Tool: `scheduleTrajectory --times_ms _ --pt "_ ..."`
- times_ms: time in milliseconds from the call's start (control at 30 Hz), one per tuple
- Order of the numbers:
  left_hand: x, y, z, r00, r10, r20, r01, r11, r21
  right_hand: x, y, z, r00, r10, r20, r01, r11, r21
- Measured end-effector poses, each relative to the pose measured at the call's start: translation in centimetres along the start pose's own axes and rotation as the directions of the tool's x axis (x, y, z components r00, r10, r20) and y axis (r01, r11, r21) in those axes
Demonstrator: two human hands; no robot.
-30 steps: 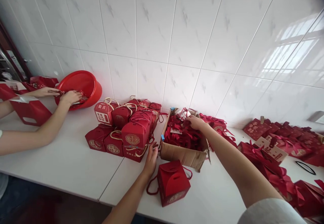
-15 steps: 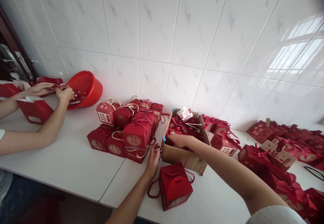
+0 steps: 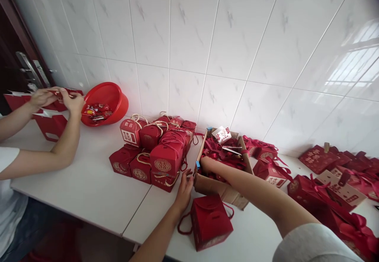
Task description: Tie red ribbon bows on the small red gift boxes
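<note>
My left hand (image 3: 184, 189) rests on the white table, fingers stretched out, between a stack of red gift boxes (image 3: 161, 160) and a cardboard box (image 3: 219, 187). My right hand (image 3: 205, 163) reaches into the near left corner of that cardboard box, among red ribbons and tags; its fingers are hidden inside. A closed red gift box with a cord handle (image 3: 211, 221) stands just in front of the cardboard box, close to my left hand.
At the left another person's hands (image 3: 56, 98) hold something small beside a red basin (image 3: 105, 102) of wrapped sweets. Red paper bags (image 3: 51, 125) lie by them. More red ribbon boxes (image 3: 325, 183) crowd the right side. A tiled wall backs the table.
My right hand has drawn back from the far middle of the cardboard box to its near left corner. The other person's hands lifted away from the basin. The view shifted left.
</note>
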State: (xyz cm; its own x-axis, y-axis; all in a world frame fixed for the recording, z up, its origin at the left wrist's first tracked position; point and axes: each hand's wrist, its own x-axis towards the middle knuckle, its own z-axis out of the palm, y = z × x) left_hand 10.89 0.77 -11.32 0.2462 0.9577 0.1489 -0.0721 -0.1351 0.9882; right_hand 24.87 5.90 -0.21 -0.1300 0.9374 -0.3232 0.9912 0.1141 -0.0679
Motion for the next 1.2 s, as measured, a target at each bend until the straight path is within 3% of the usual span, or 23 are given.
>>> scheduleTrajectory --times_ms 167,333,500,900,967,1200 --pt "0.1 -0.1 0.1 1.0 -0.014 0.015 0.014 1.0 -0.001 -1.7 1.8 -3.5 0.986 0.156 -0.059 -0.159 0.985 -0.061" --pt "0.1 0.1 0.1 1.0 -0.005 0.017 0.005 1.0 -0.003 -5.6 3.6 -9.2 0.966 0.212 -0.151 -0.223 0.973 -0.06" --pt "0.2 0.5 0.2 1.0 0.001 0.024 -0.001 1.0 -0.004 -9.9 4.7 -13.9 0.915 0.245 -0.32 -0.271 0.962 -0.039" --pt "-0.3 1.1 0.1 1.0 -0.013 -0.005 0.013 1.0 -0.009 -16.7 5.2 -20.9 0.78 0.298 -0.551 -0.369 0.929 -0.019" --pt "-0.4 1.2 0.1 1.0 -0.012 -0.01 0.012 1.0 -0.01 -17.6 5.1 -21.8 0.735 0.314 -0.601 -0.377 0.926 0.022" --pt "-0.6 1.5 0.0 0.998 -0.04 -0.05 0.041 0.999 0.001 -19.7 5.4 -23.8 0.494 0.362 -0.791 -0.39 0.905 0.17"
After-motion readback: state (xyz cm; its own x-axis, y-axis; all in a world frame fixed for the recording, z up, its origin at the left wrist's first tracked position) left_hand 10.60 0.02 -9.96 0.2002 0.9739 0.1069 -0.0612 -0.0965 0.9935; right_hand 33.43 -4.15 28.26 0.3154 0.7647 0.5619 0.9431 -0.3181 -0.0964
